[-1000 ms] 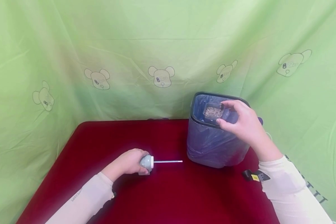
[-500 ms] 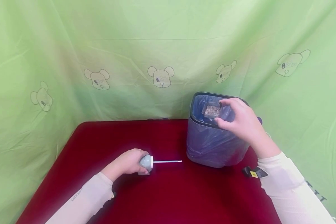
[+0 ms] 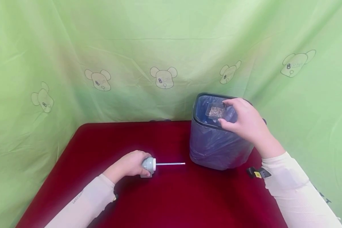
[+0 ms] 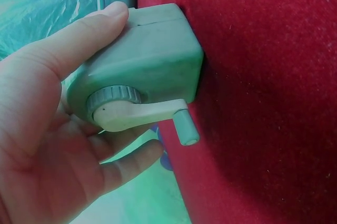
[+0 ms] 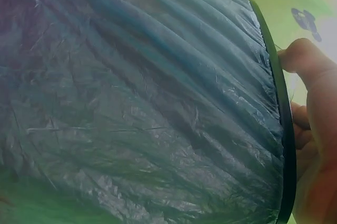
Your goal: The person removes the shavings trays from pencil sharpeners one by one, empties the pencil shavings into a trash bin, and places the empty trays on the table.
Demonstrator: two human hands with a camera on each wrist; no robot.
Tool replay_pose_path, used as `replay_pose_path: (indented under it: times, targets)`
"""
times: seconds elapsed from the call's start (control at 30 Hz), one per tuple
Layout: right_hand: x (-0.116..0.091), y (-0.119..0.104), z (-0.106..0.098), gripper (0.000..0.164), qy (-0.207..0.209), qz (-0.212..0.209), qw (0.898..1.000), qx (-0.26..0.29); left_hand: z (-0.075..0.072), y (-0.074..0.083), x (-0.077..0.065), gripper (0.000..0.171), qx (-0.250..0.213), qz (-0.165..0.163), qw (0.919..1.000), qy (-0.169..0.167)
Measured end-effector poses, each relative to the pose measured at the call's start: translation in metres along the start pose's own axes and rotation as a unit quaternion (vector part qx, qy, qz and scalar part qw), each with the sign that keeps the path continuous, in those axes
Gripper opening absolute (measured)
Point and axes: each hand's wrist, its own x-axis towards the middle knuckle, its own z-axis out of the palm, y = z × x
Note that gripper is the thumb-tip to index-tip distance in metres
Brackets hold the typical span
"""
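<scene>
My left hand (image 3: 132, 164) grips a grey-green crank pencil sharpener (image 3: 148, 166) on the red table. A pencil (image 3: 171, 163) sticks out of it to the right. The left wrist view shows its crank handle (image 4: 155, 110), with the thumb laid along the body above. My right hand (image 3: 246, 122) pinches a small clear shavings tray (image 3: 208, 110) between thumb and fingers, over the mouth of the bin (image 3: 216, 147). Shavings (image 3: 215, 112) lie in the tray, which looks roughly level. In the right wrist view, the bin's rim and liner hide the tray and part of the hand.
The bin stands at the table's right rear, lined with a translucent bluish bag (image 5: 142, 97) under a dark rim (image 5: 284, 113). Red cloth (image 3: 165, 196) covers the table. A green curtain (image 3: 131, 47) with bear-head prints hangs behind and at both sides.
My right hand and the tray have shifted slightly left and up, still over the bin. The left hand and the sharpener have stayed in place.
</scene>
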Motion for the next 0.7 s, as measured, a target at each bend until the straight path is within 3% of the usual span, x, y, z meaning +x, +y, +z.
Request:
replay_pose_path:
  times: [0.47,0.7]
  targets:
    - [0.0058,0.0039,-0.0030,0.058,-0.007,-0.047,0.998,-0.049,-0.0001,0.0020,-0.0004,0.060,-0.004,-0.003,1.0000,0.001]
    - [0.0074,0.0056,-0.0057,0.059,-0.012,-0.048,0.997,-0.064,0.0042,-0.0013,0.0014,0.060,0.003,0.001,1.0000,0.005]
